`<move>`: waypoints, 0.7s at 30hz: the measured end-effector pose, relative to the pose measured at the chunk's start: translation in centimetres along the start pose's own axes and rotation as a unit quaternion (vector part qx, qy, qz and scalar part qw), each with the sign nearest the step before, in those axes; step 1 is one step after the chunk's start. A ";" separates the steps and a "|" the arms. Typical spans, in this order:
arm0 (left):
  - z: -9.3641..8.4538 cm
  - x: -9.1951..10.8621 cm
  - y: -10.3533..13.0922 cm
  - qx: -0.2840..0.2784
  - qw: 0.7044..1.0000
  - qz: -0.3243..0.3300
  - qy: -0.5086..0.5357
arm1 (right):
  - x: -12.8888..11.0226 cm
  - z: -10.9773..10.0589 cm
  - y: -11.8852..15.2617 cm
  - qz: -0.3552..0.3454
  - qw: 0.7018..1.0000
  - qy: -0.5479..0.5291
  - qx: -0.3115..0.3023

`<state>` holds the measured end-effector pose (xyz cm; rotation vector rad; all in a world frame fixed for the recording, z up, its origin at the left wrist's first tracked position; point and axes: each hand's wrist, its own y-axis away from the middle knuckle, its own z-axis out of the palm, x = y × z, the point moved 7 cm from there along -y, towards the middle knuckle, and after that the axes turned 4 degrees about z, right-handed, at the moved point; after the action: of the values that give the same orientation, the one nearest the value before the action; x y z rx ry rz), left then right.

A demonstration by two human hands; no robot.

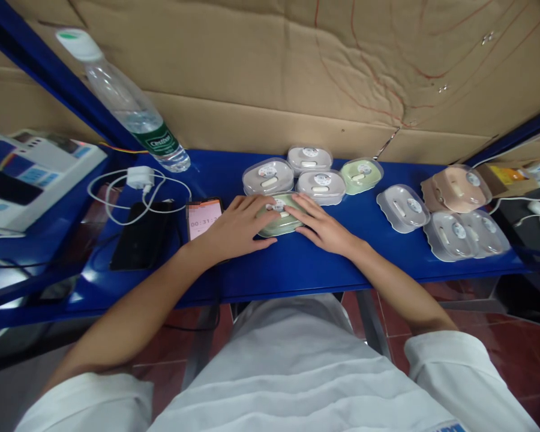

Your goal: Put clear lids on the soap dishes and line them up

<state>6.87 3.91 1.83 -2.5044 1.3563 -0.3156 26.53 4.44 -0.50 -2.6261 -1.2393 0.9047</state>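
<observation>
A green lidded box (279, 224) with a clear cover lies on the blue table (292, 264), between my hands. My left hand (240, 229) rests on its left side, fingers spread over the lid. On the right side of the same box, my right hand (321, 225) touches the lid with its fingers apart. Just behind stand several similar boxes: a grey one (252, 180), another grey one (330, 193), a third at the back (297, 157) and a green one (373, 179).
A phone (203, 217) showing a timer lies beside my left hand. Further left are a dark phone (139, 240), a white charger with cable (140, 177) and a water bottle (126, 111). Several boxes, including a pink one (463, 191), sit at the right. Cardboard (252, 66) stands behind.
</observation>
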 end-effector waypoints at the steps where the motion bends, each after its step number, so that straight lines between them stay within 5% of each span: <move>1: 0.3 -0.3 0.1 0.000 1.000 -0.008 0.014 | -0.1 -0.1 0.0 -0.004 1.000 0.001 0.005; 7: 0.9 -0.6 0.3 0.000 0.993 -0.009 0.121 | -0.2 -2.6 0.1 0.022 0.992 -0.054 0.116; 12: -2.1 -1.3 0.1 0.059 0.985 -0.046 0.157 | 1.3 -4.9 0.8 0.126 0.962 -0.075 0.230; 17: -5.4 -5.5 1.1 0.195 0.967 -0.158 0.045 | 1.7 -5.7 0.9 0.141 0.954 -0.055 0.260; 21: -5.2 -9.3 2.5 0.222 0.952 -0.213 -0.005 | 1.8 -5.4 0.8 0.129 0.960 -0.042 0.245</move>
<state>-1.72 9.74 5.31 -2.3697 0.6292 -0.6182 30.92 6.09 2.87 -2.3874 -0.5829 1.1938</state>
